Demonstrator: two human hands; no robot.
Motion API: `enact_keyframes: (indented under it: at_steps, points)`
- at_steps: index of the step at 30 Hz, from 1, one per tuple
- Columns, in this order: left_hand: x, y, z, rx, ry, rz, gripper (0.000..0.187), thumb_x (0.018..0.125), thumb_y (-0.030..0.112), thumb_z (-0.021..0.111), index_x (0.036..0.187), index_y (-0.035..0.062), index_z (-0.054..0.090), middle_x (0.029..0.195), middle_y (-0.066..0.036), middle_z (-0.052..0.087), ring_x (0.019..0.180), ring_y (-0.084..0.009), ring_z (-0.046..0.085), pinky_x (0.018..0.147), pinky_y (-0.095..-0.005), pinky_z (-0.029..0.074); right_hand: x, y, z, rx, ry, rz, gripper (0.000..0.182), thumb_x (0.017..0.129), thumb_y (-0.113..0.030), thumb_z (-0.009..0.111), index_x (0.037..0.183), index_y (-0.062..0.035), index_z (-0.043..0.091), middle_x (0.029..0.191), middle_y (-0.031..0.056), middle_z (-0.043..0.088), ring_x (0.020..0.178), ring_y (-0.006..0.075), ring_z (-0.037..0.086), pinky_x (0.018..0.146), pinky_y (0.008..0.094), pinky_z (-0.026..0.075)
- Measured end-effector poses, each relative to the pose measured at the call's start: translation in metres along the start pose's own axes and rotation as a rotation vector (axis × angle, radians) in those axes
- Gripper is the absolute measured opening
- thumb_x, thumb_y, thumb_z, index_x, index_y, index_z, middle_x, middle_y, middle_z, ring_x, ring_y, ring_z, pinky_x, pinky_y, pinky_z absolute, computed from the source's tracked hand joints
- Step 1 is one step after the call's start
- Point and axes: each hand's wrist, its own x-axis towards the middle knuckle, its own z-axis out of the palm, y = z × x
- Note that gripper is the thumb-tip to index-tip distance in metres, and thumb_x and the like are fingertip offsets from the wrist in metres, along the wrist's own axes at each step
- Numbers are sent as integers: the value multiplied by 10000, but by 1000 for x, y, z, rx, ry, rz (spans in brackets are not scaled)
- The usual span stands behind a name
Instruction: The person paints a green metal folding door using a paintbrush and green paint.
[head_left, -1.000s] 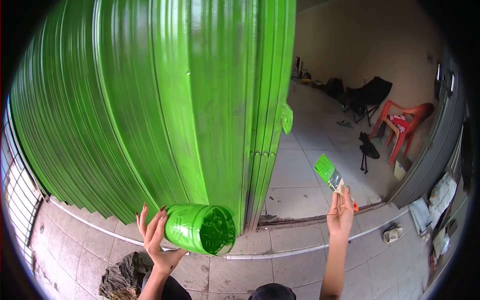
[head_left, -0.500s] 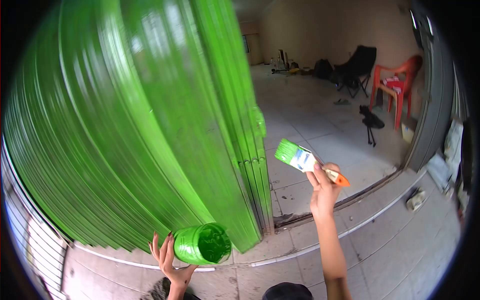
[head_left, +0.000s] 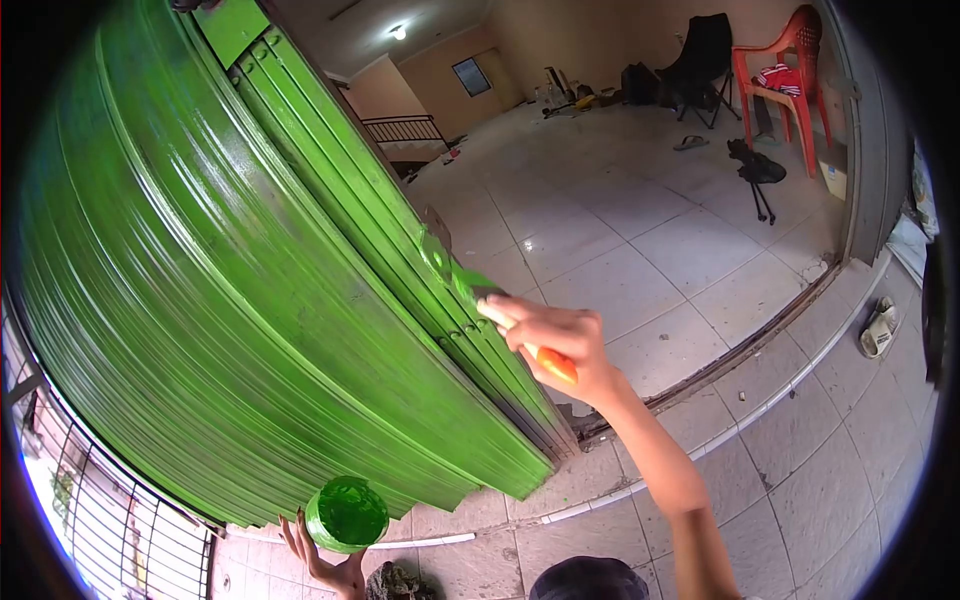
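Note:
My right hand [head_left: 560, 340] is closed around a paintbrush [head_left: 555, 365] with an orange-tipped handle. Its green bristles touch the edge of the green folding metal shutter [head_left: 270, 300], near a green latch plate [head_left: 436, 255]. Lower down, my left hand [head_left: 318, 565] holds a round paint pot [head_left: 322, 520] from beside and below, its fingers along the side. Green paint coats the pot's outside and inside. Part of the left hand is hidden behind the pot.
Beyond the doorway lies a tiled floor [head_left: 600, 250] with a red plastic chair [head_left: 790, 80], a black folding chair [head_left: 700, 65] and a small black tripod-like item [head_left: 757, 175]. A floor track [head_left: 720, 372] crosses the threshold. A shoe [head_left: 879, 328] lies outside at right.
My right hand has moved left and up, bringing the brush against the shutter edge. The view has shifted and tilted. The pot sits lower and farther left, still in my left hand.

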Motion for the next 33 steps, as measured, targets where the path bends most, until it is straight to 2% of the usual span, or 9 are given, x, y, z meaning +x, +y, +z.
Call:
enact_keyframes:
  at_steps: [1, 4, 8, 12, 13, 16, 20, 24, 33]
  points:
    - [1, 2, -2, 18, -5, 12, 937, 563, 377, 876, 1338, 18, 492, 1366, -162, 485, 1368, -359, 308, 1101, -564, 256, -4, -3, -5, -63, -75, -23, 121, 752, 26, 641, 737, -82, 587, 1108, 74, 682, 925, 218, 696, 599, 264, 591]
    - [0, -6, -4, 31, -22, 19, 931, 551, 320, 884, 1342, 28, 490, 1377, -157, 472, 1376, -349, 294, 1109, -570, 248, -3, -14, -24, -222, -191, -128, 110, 765, -6, 644, 736, -93, 583, 1132, 47, 674, 966, 202, 683, 615, 283, 603]
    - [-2, -7, -4, -32, 14, 13, 926, 554, 255, 882, 1357, 38, 474, 1386, -144, 467, 1381, -348, 286, 1114, -573, 241, 8, -6, -16, -220, -151, -198, 80, 792, -48, 642, 790, -108, 590, 1190, 12, 647, 1065, 186, 643, 682, 284, 605]
    - [1, -1, -8, -26, 0, -21, 935, 560, 252, 883, 1370, 54, 461, 1376, -131, 487, 1384, -349, 281, 1118, -575, 233, -4, -11, -22, -222, -380, -95, 98, 787, -31, 646, 811, -113, 597, 1205, -16, 639, 1051, 188, 650, 674, 279, 601]
    - [3, 2, -11, -20, -23, -26, 937, 561, 262, 884, 1371, 55, 460, 1373, -129, 491, 1385, -349, 280, 1118, -575, 231, -3, -16, -33, -224, -458, -43, 132, 759, 1, 658, 792, -115, 604, 1182, 6, 655, 965, 182, 684, 614, 260, 588]
    - [6, 4, -11, -43, -44, -41, 934, 573, 296, 884, 1368, 49, 461, 1362, -130, 502, 1385, -353, 278, 1120, -573, 226, 7, -22, -48, -48, -247, 9, 158, 726, 26, 664, 770, -118, 615, 1147, 37, 673, 883, 178, 705, 552, 251, 572]
    - [4, 4, -2, -78, -11, -59, 953, 530, 347, 902, 1322, 4, 498, 1328, -95, 533, 1372, -378, 292, 1100, -584, 251, 44, -50, -48, -182, -59, -189, 144, 721, -1, 681, 739, -115, 594, 1103, 63, 688, 875, 201, 707, 563, 250, 583]
    - [6, 13, 6, -158, -24, -82, 937, 577, 431, 874, 1324, 9, 497, 1322, -100, 538, 1377, -383, 281, 1108, -588, 235, 79, -71, -32, -392, -175, -407, 102, 753, -66, 669, 744, -118, 582, 1115, 46, 676, 940, 208, 691, 581, 271, 604]
    - [12, 26, 18, -234, -70, -102, 873, 607, 413, 845, 1303, 0, 518, 1306, -135, 546, 1376, -387, 283, 1095, -559, 261, 39, -92, -23, -635, -547, -486, 181, 787, -90, 658, 684, -96, 509, 1066, 110, 661, 980, 221, 669, 578, 242, 615]
